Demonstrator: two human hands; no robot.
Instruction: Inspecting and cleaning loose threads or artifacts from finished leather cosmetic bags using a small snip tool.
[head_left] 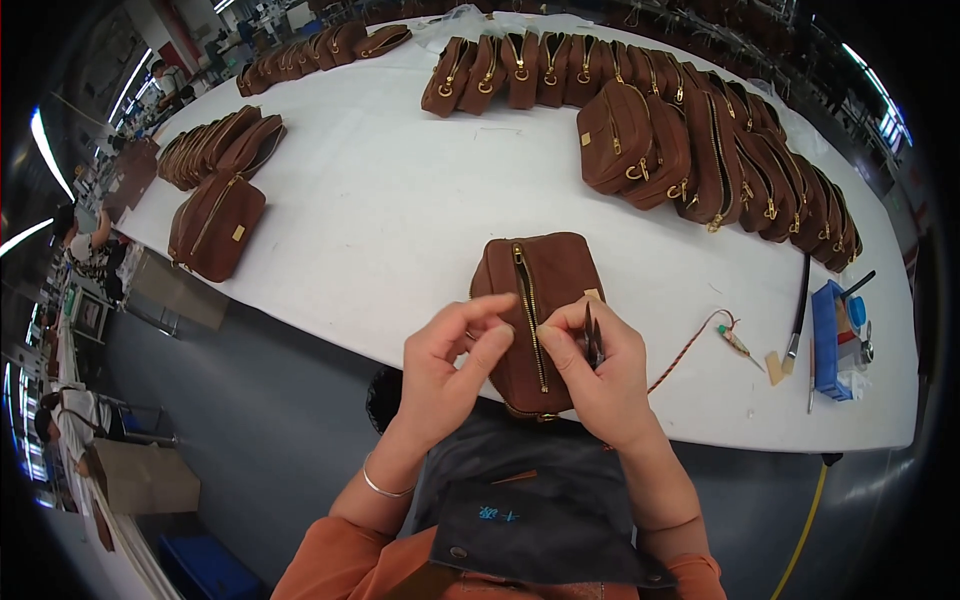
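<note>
A brown pouch (560,262) lies at the table's front edge, its brass zipper (530,310) running lengthwise toward me. My right hand (612,375) is over the pouch's right side. Dark thread snips (594,335) are tucked in its fingers, blades pointing up, while thumb and forefinger press together beside the zipper. On the other side, my left hand (445,360) has its forefinger stretched across to the zipper and its thumb apart below. Nothing shows between those two fingers. Whether the right fingertips pinch a thread is too small to tell.
Rows of similar brown pouches (650,130) stand at the far right, more (215,145) at the left. A blue tray (828,340) of small tools sits at the right, near a brush (796,340), an awl (740,345) and a braided cord (690,345). The table (380,200) is white.
</note>
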